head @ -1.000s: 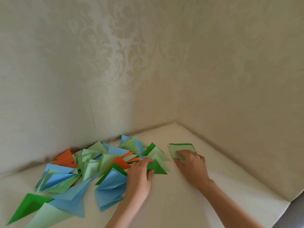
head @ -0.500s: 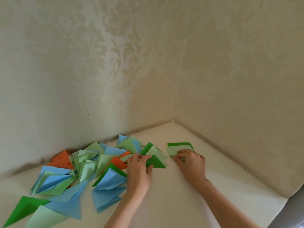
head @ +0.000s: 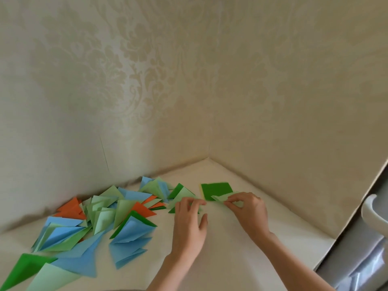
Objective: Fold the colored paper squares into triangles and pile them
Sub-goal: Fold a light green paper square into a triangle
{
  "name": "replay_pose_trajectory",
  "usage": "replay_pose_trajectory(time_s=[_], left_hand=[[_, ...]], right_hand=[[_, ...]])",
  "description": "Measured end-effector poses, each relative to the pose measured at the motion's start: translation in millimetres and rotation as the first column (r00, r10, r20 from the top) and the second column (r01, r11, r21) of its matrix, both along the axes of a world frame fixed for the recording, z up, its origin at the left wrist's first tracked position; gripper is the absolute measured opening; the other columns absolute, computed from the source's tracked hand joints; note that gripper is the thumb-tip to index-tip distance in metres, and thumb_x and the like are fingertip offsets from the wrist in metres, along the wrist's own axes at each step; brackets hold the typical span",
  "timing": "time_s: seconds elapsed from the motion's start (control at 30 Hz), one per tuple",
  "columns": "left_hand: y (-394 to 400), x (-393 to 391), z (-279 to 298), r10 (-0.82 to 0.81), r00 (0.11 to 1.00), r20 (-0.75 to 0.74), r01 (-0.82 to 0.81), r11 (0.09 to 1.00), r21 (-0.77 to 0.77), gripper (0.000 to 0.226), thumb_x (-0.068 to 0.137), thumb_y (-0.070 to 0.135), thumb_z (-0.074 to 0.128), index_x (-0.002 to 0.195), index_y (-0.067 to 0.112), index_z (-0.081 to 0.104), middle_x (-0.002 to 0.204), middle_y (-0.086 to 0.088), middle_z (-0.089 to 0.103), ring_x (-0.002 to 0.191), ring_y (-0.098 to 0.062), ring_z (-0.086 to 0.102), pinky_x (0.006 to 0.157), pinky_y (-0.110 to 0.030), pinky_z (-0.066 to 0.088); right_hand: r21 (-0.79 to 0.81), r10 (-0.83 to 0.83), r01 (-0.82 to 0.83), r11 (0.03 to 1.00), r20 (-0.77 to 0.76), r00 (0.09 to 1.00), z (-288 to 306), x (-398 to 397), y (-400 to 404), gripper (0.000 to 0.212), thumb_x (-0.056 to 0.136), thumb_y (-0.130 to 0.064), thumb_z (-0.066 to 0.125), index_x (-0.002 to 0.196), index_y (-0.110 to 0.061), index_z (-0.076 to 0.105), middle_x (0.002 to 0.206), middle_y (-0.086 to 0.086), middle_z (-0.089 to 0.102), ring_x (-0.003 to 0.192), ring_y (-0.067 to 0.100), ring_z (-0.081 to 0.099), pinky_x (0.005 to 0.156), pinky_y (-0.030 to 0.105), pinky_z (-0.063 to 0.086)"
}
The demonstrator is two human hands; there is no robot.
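A big pile of folded triangles (head: 100, 219), blue, green and orange, is spread over the left part of the pale table (head: 241, 248), and a small stack of flat squares (head: 216, 191) with a dark green one on top is found near the back corner, just past the right hand (head: 247, 208). 1 light green sheet (head: 222, 198) is pinched by the right hand's curled fingers and lies long from left to right, partly over the stack. The left hand (head: 190, 219) is nearer the pile, its fingertips curled on a green triangle (head: 180, 195) at the pile's right edge, so the sheet is probably folded next between the 2 hands and moved left.
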State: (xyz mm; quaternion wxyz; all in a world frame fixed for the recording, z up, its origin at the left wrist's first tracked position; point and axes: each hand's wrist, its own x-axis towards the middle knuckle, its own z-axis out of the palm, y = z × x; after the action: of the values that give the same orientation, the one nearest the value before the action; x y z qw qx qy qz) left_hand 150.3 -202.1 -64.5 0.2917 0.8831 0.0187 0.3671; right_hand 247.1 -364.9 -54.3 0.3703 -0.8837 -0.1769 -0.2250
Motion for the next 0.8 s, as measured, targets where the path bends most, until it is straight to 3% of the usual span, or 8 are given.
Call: replay_pose_trajectory(time_s=[0.1,0.23,0.37,0.47,0.63,0.8], left_hand=[[-6,-6,-7,-0.033,0.997,-0.068,0.033,0.999,-0.008,0.035,0.074,0.007,0.074,0.103,0.022,0.062,0.101,0.009,0.051,0.094,-0.008,0.048,0.082,-0.018,0.043],[3,-13,-18,-0.007,0.988,-0.154,0.006,1.000,-0.009,0.030,0.079,0.013,0.071,0.106,0.022,0.062,0.106,0.010,0.052,0.101,-0.008,0.048,0.086,-0.015,0.038],[15,-14,-21,-0.026,0.981,-0.195,0.019,0.999,-0.036,0.026,0.084,0.019,0.065,0.109,0.023,0.062,0.109,0.010,0.052,0.103,-0.007,0.044,0.086,-0.009,0.030],[17,-12,-22,-0.052,0.976,-0.210,0.043,0.998,-0.047,0.025,0.084,0.019,0.065,0.108,0.022,0.063,0.107,0.010,0.053,0.102,-0.005,0.041,0.085,-0.003,0.028],[16,-5,-21,-0.061,0.976,-0.209,0.053,0.997,-0.047,0.026,0.084,0.017,0.066,0.109,0.022,0.063,0.107,0.011,0.052,0.103,-0.006,0.044,0.091,-0.011,0.035],[-2,-1,-13,-0.127,0.985,-0.115,0.123,0.991,-0.043,0.042,0.079,0.012,0.070,0.117,0.022,0.057,0.114,0.011,0.049,0.106,-0.007,0.045,0.092,-0.016,0.038]], right_hand=[[-0.011,-0.005,0.004,1.000,-0.094,0.996,-4,-2,5,0.007,0.074,-0.034,0.079,0.075,-0.030,0.075,0.079,-0.016,0.069,0.077,0.005,0.060,0.064,0.021,0.043],[-0.029,0.005,-0.011,1.000,-0.189,0.982,-6,0,21,0.008,0.076,-0.038,0.077,0.075,-0.031,0.074,0.080,-0.015,0.068,0.077,0.007,0.059,0.067,0.028,0.047],[-0.018,0.060,-0.071,0.997,-0.350,0.935,-9,2,27,0.009,0.070,-0.038,0.081,0.066,-0.033,0.076,0.066,-0.020,0.068,0.067,0.000,0.061,0.063,0.028,0.052],[0.035,0.082,-0.074,0.997,-0.387,0.918,-5,4,24,0.008,0.069,-0.034,0.083,0.064,-0.032,0.076,0.063,-0.021,0.068,0.064,-0.003,0.062,0.061,0.024,0.052],[0.179,0.097,-0.075,0.981,-0.119,0.988,12,-1,10,0.006,0.076,-0.026,0.079,0.077,-0.023,0.074,0.074,-0.014,0.068,0.068,0.001,0.060,0.062,0.010,0.040],[0.039,0.161,-0.167,0.985,0.128,0.979,8,-26,-17,0.009,0.075,-0.023,0.080,0.081,-0.023,0.073,0.081,-0.015,0.069,0.075,0.001,0.061,0.067,0.014,0.046]])
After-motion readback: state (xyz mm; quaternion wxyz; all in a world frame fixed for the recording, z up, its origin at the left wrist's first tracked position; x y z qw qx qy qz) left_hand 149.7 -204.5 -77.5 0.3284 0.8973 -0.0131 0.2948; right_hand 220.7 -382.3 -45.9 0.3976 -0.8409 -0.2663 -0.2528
